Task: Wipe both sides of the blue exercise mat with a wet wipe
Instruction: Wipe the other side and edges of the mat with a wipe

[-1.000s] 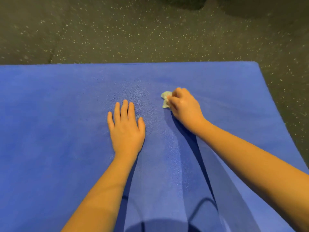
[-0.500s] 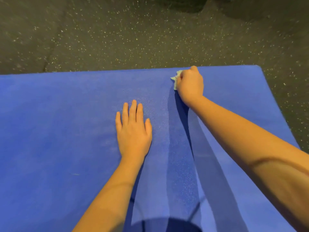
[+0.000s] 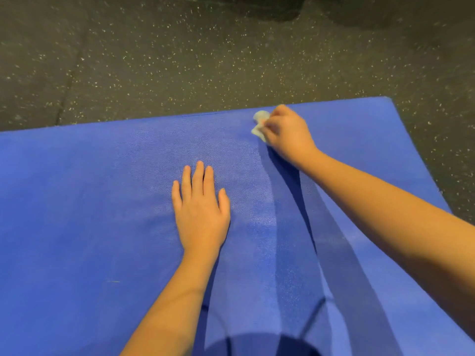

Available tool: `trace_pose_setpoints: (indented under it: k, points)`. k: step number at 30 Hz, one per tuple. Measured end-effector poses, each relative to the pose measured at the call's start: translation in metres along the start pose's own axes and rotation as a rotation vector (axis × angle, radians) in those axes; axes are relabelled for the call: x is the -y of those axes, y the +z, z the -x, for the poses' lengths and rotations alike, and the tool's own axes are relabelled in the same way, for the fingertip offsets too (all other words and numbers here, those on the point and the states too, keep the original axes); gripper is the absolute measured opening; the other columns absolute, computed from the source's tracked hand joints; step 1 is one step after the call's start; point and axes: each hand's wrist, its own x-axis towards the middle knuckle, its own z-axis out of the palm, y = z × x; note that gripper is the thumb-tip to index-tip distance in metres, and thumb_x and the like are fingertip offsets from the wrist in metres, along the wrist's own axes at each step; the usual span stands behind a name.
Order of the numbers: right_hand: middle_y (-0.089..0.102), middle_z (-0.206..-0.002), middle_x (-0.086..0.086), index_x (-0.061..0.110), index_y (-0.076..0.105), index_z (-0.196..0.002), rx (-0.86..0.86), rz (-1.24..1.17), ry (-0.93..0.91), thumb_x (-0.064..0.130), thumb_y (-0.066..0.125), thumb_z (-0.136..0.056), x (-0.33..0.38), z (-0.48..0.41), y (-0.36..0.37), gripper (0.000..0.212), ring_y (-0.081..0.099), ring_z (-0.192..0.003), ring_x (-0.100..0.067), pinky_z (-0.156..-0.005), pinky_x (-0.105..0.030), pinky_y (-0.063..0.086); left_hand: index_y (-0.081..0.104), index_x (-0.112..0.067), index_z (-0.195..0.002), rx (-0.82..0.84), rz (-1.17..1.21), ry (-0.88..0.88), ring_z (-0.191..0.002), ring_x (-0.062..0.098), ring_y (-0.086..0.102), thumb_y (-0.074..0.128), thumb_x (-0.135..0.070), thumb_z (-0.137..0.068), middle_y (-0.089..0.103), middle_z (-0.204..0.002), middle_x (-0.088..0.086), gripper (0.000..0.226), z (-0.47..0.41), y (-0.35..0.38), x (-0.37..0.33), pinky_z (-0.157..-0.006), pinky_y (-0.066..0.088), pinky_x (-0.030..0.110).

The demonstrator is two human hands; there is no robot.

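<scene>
Pinches the crumpled wet wipe (image 3: pixel 259 123) in the curled fingers of the right hand (image 3: pixel 285 134), pressed down on the blue exercise mat (image 3: pixel 90 201) right at its far edge, right of centre. Rests the left hand (image 3: pixel 200 209) flat on the mat, fingers straight and close together, holding nothing, nearer and to the left of the wipe, well apart from it. Works on a mat spread over the dark speckled floor (image 3: pixel 180 60), long axis seemingly left to right, running out of view on the left. Leaves only floor beyond the wipe, so probably calls for a pull back toward the near side or a shift sideways to a fresh strip, done by the right hand. Compared with a second ago, has carried the wipe from just beyond the left fingertips out to the far edge; against half a second ago, sits in almost the same spot. Shows the left hand unmoved throughout. Cannot judge the underside.
</scene>
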Motion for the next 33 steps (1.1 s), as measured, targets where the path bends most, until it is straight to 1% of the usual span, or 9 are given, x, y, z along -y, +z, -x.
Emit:
trace_pose_setpoints:
  k: [2, 7, 12, 14, 17, 22, 27, 30, 33]
  points:
    - [0.056, -0.102, -0.015, 0.003, 0.069, -0.089, 0.013, 0.074, -0.059, 0.022, 0.057, -0.092, -0.011, 0.009, -0.003, 0.023, 0.053, -0.092, -0.034, -0.065, -0.035, 0.040, 0.050, -0.009, -0.139, 0.002, 0.008, -0.002, -0.142, 0.030, 0.031, 0.032, -0.035, -0.093, 0.044, -0.149, 0.007, 0.056, -0.001, 0.000, 0.000, -0.116, 0.020, 0.048]
    - [0.051, -0.109, -0.020, -0.003, 0.062, -0.099, -0.186, 0.162, 0.570, 0.020, 0.045, -0.096, -0.037, 0.007, -0.006, 0.029, 0.051, -0.096, -0.036, -0.064, -0.034, 0.029, 0.049, -0.009, -0.140, 0.006, 0.015, 0.002, -0.143, 0.029, 0.030, 0.031, -0.036, -0.094, 0.043, -0.150, 0.008, 0.057, 0.002, 0.000, 0.001, -0.117, 0.018, 0.047]
    - [0.059, -0.082, -0.014, 0.005, 0.061, -0.068, -0.136, 0.036, -0.258, 0.026, 0.050, -0.091, -0.007, 0.057, 0.011, 0.033, 0.051, -0.064, -0.033, -0.056, -0.033, 0.032, 0.049, -0.008, -0.139, -0.008, 0.033, 0.002, -0.143, 0.029, 0.029, 0.032, -0.035, -0.093, 0.043, -0.149, 0.008, 0.056, 0.000, -0.002, 0.000, -0.117, 0.019, 0.048]
    - [0.058, -0.076, -0.011, 0.007, 0.059, -0.062, -0.189, 0.162, -0.182, 0.021, 0.053, -0.087, -0.021, 0.054, 0.005, 0.029, 0.050, -0.062, -0.032, -0.056, -0.032, 0.026, 0.049, -0.008, -0.139, -0.009, 0.033, 0.004, -0.143, 0.029, 0.029, 0.035, -0.034, -0.094, 0.043, -0.149, 0.008, 0.054, 0.000, 0.000, 0.002, -0.117, 0.018, 0.047]
    - [0.054, -0.074, -0.015, 0.003, 0.061, -0.062, -0.359, 0.027, 0.264, 0.017, 0.059, -0.085, -0.010, 0.055, 0.011, 0.027, 0.051, -0.065, -0.035, -0.054, -0.035, 0.032, 0.049, -0.008, -0.139, -0.009, 0.034, 0.008, -0.143, 0.029, 0.029, 0.038, -0.032, -0.094, 0.043, -0.150, 0.008, 0.053, 0.002, 0.001, 0.003, -0.118, 0.017, 0.047]
    - [0.057, -0.072, -0.012, 0.006, 0.057, -0.060, -0.192, -0.099, -0.350, 0.030, 0.044, -0.097, 0.021, 0.103, 0.027, 0.046, 0.047, -0.058, -0.029, -0.051, -0.032, 0.032, 0.050, -0.008, -0.139, -0.011, 0.043, 0.005, -0.143, 0.029, 0.029, 0.034, -0.033, -0.095, 0.043, -0.149, 0.009, 0.053, 0.000, -0.001, 0.000, -0.117, 0.019, 0.049]
    - [0.057, -0.073, -0.011, 0.008, 0.059, -0.058, -0.407, 0.012, 0.225, 0.022, 0.061, -0.085, -0.009, 0.108, 0.018, 0.030, 0.052, -0.066, -0.034, -0.056, -0.032, 0.028, 0.049, -0.008, -0.139, -0.006, 0.049, 0.013, -0.143, 0.029, 0.029, 0.032, -0.033, -0.095, 0.043, -0.149, 0.009, 0.053, 0.002, 0.000, 0.002, -0.117, 0.017, 0.048]
    - [0.060, -0.081, -0.011, 0.009, 0.061, -0.065, -0.291, -0.187, 0.021, 0.030, 0.057, -0.093, 0.016, 0.137, 0.033, 0.035, 0.054, -0.072, -0.032, -0.060, -0.037, 0.040, 0.050, -0.007, -0.138, -0.007, 0.050, 0.010, -0.142, 0.030, 0.031, 0.028, -0.033, -0.095, 0.044, -0.148, 0.010, 0.055, 0.001, -0.001, 0.001, -0.116, 0.018, 0.049]
    - [0.062, -0.084, -0.006, 0.012, 0.071, -0.081, -0.180, -0.093, -0.289, 0.026, 0.052, -0.092, 0.010, 0.161, 0.022, 0.026, 0.051, -0.073, -0.027, -0.060, -0.032, 0.038, 0.055, -0.006, -0.129, -0.047, 0.053, 0.050, -0.133, 0.031, 0.042, 0.032, -0.027, -0.096, 0.053, -0.139, 0.010, 0.046, 0.001, -0.002, 0.000, -0.111, 0.025, 0.046]
